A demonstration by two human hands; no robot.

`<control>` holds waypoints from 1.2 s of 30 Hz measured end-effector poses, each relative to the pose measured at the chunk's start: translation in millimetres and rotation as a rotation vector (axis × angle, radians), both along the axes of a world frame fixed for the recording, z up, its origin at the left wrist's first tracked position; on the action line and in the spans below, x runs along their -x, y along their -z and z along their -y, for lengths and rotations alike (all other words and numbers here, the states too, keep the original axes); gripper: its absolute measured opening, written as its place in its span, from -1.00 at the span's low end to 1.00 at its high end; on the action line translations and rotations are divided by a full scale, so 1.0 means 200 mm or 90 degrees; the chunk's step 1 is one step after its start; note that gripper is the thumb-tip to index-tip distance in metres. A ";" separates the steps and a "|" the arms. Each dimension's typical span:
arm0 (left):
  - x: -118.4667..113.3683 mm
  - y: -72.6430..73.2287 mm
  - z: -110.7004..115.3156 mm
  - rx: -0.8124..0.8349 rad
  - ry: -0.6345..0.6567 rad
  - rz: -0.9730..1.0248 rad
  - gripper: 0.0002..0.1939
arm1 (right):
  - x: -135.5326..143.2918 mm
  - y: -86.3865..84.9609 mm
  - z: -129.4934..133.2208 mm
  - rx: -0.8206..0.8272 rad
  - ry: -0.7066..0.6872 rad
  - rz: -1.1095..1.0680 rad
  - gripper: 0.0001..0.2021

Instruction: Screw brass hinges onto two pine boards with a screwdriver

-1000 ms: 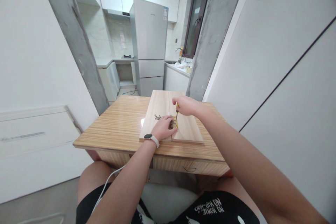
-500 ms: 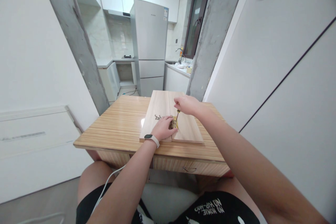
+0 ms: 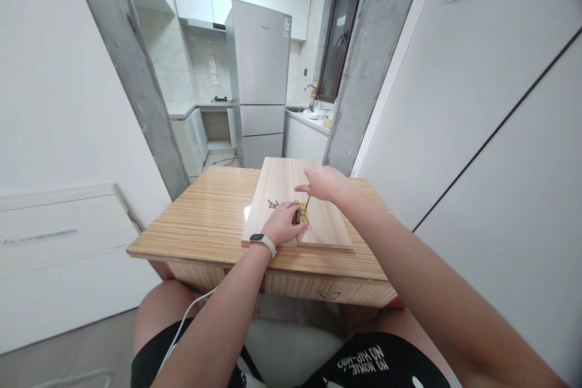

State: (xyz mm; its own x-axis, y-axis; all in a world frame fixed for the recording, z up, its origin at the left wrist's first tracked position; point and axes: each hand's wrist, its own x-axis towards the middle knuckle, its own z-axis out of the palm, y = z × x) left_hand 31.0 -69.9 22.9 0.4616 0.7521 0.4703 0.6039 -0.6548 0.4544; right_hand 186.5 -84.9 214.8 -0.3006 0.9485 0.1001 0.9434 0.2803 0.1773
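Two pale wooden boards (image 3: 277, 179) lie side by side on the table. A brass hinge (image 3: 302, 213) sits across their seam, near the front edge. My left hand (image 3: 284, 222), with a watch at the wrist, presses on the hinge with thumb and fingers around its left part. Above it, my right hand (image 3: 324, 183) is wrapped round the handle of a screwdriver (image 3: 308, 201), whose shaft points down at the hinge. Several small dark screws (image 3: 273, 204) lie on the left board beside my left hand.
The striped wooden table (image 3: 200, 212) has a drawer with a metal handle (image 3: 328, 294) at its front. Behind it stand a grey fridge (image 3: 261, 60) and a sink counter (image 3: 307, 133). A white cable (image 3: 184, 318) runs over my left leg.
The fingers of my right hand have shifted on the screwdriver handle, with a finger now reaching out to the left. My left hand stays in place on the hinge.
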 end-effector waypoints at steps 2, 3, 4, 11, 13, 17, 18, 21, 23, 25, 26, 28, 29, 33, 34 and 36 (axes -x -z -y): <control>0.00 0.01 0.00 -0.003 0.002 0.000 -0.43 | 0.00 0.00 0.00 -0.004 0.018 0.008 -0.43; 0.00 0.01 0.00 -0.003 0.003 0.001 -0.43 | 0.00 -0.01 0.00 -0.001 0.020 0.012 -0.43; 0.00 0.01 -0.01 -0.003 0.002 0.001 -0.42 | 0.00 -0.01 -0.01 0.001 0.020 0.016 -0.45; 0.00 0.01 0.00 0.001 -0.001 -0.001 -0.43 | -0.03 0.00 -0.03 -0.006 -0.015 0.002 -0.71; 0.00 0.01 0.00 0.001 0.000 -0.001 -0.42 | -0.04 0.00 -0.03 0.002 -0.033 -0.015 -0.79; 0.00 0.01 -0.01 -0.001 -0.001 0.003 -0.41 | -0.04 -0.02 -0.02 0.041 -0.056 -0.038 -0.83; 0.00 0.02 -0.01 -0.001 -0.001 0.004 -0.41 | -0.03 -0.03 -0.02 0.048 -0.058 -0.042 -0.81; 0.00 0.02 -0.01 -0.002 0.001 0.005 -0.41 | -0.02 -0.01 -0.02 0.048 -0.057 -0.047 -0.81; 0.00 0.02 -0.01 -0.004 0.003 0.006 -0.42 | -0.01 0.01 -0.03 0.019 -0.043 -0.046 -0.70; 0.00 0.02 -0.01 -0.005 0.005 0.006 -0.42 | -0.02 0.03 -0.04 -0.010 -0.030 -0.041 -0.56; 0.00 0.02 -0.01 -0.006 0.005 0.007 -0.42 | -0.02 0.04 -0.05 -0.018 -0.027 -0.036 -0.52; 0.00 0.02 -0.01 -0.009 0.004 0.006 -0.42 | -0.03 0.05 -0.06 -0.024 -0.036 -0.032 -0.53; 0.00 0.02 -0.01 -0.010 0.004 0.006 -0.42 | -0.03 0.06 -0.07 -0.026 -0.043 -0.034 -0.56; 0.00 0.02 -0.01 -0.011 0.004 0.004 -0.41 | -0.04 0.05 -0.07 -0.027 -0.055 -0.067 -0.80; 0.00 0.02 -0.01 -0.009 0.005 0.003 -0.41 | -0.04 0.05 -0.07 -0.020 -0.056 -0.079 -0.83; 0.00 0.02 -0.01 -0.007 0.005 0.002 -0.41 | -0.04 0.03 -0.05 0.006 -0.060 -0.101 -0.77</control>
